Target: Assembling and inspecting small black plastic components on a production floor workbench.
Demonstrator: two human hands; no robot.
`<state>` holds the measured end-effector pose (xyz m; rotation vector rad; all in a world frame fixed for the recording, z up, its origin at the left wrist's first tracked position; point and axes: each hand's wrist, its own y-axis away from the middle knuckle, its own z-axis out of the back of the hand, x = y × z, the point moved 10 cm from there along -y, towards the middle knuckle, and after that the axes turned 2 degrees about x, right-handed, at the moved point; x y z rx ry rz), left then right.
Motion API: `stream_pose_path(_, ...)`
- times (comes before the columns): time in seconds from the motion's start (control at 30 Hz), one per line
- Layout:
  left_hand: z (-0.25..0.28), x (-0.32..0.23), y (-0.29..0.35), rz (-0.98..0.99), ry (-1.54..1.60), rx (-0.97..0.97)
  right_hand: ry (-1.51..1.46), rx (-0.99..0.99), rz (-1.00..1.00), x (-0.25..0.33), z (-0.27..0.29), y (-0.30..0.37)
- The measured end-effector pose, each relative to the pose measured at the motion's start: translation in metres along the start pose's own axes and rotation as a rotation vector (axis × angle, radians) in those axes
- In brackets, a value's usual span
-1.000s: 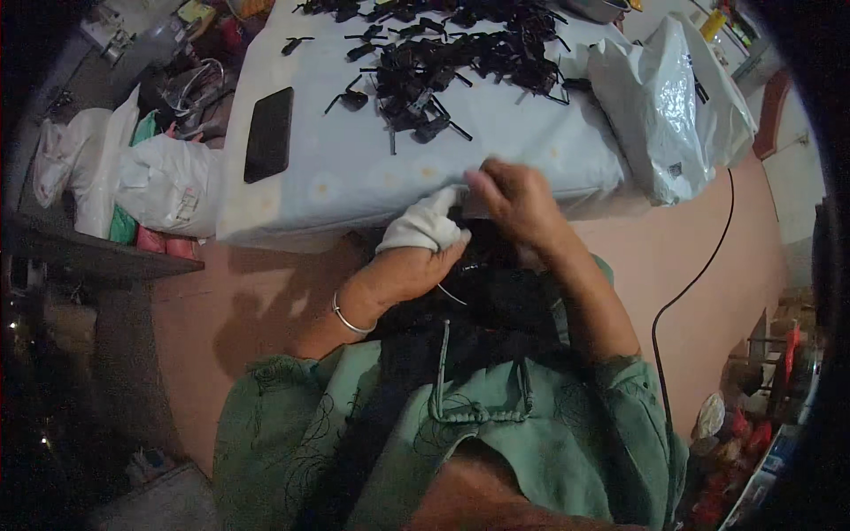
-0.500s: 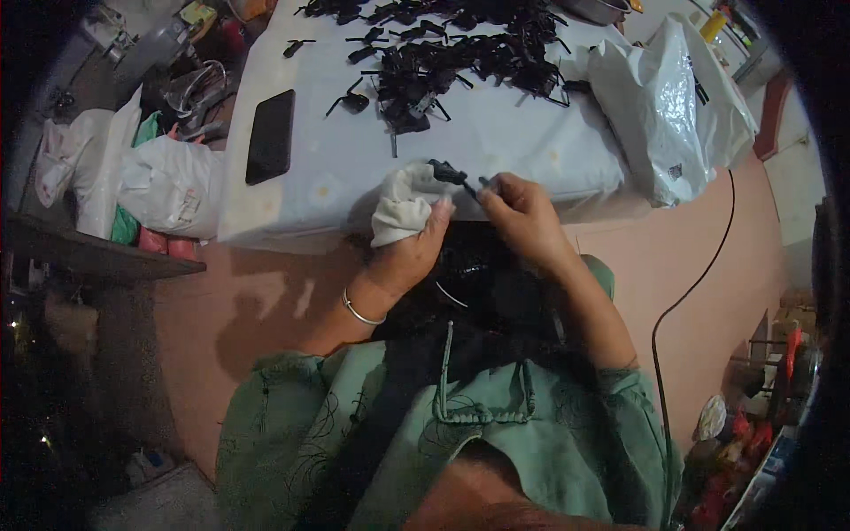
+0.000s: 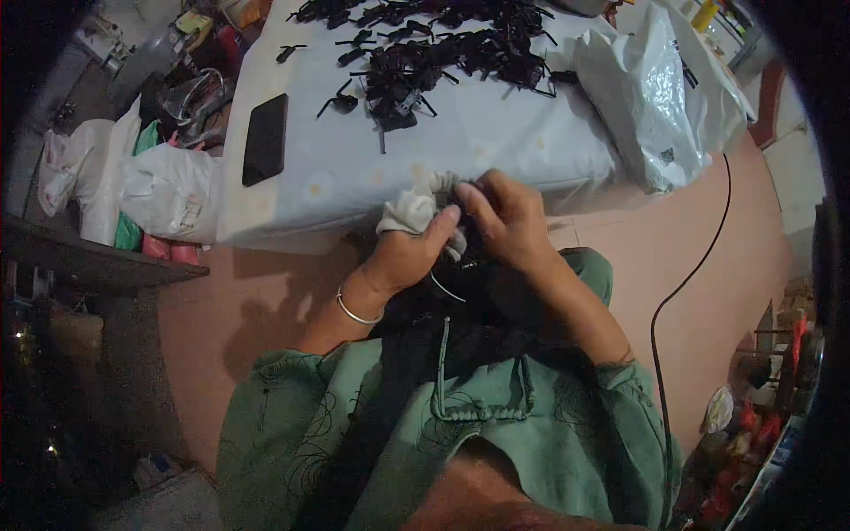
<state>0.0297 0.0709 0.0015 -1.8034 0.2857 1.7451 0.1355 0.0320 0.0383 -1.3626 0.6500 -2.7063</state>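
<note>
My left hand (image 3: 409,255) is closed on a bunched white cloth (image 3: 412,211) just off the near edge of the table. Close beside it, my right hand (image 3: 512,217) is pinched together against the cloth's right side. It holds a small black part with a thin stem, now mostly covered by the cloth and fingers. Farther back on the table lies a spread pile of similar black parts (image 3: 407,75), several with thin rods sticking out.
A pale cloth covers the table (image 3: 328,168). A dark phone (image 3: 266,140) lies at its left. On the right stands a large white plastic bag (image 3: 633,97). Bags (image 3: 173,190) crowd a shelf at the left. A black cable (image 3: 691,288) runs along the floor at the right.
The black part, plainly visible above the cloth before, is now mostly covered by it. My right hand has come slightly closer to my left, and the cloth has been folded around the part.
</note>
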Motion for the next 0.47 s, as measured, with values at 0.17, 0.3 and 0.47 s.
stream_pose_path(0.17,-0.004,-0.024,-0.001,-0.114,-0.239,0.028,-0.291,0.158,-0.153,-0.017,-0.010,0.001)
stream_pose_path(0.3,0.000,-0.014,0.000,-0.055,-0.191,-0.053,-0.151,0.178,-0.021,-0.002,-0.015,0.006)
stream_pose_path(0.47,-0.007,-0.050,0.004,-0.326,-0.525,-0.060,-0.386,0.131,-0.130,-0.024,-0.032,0.012)
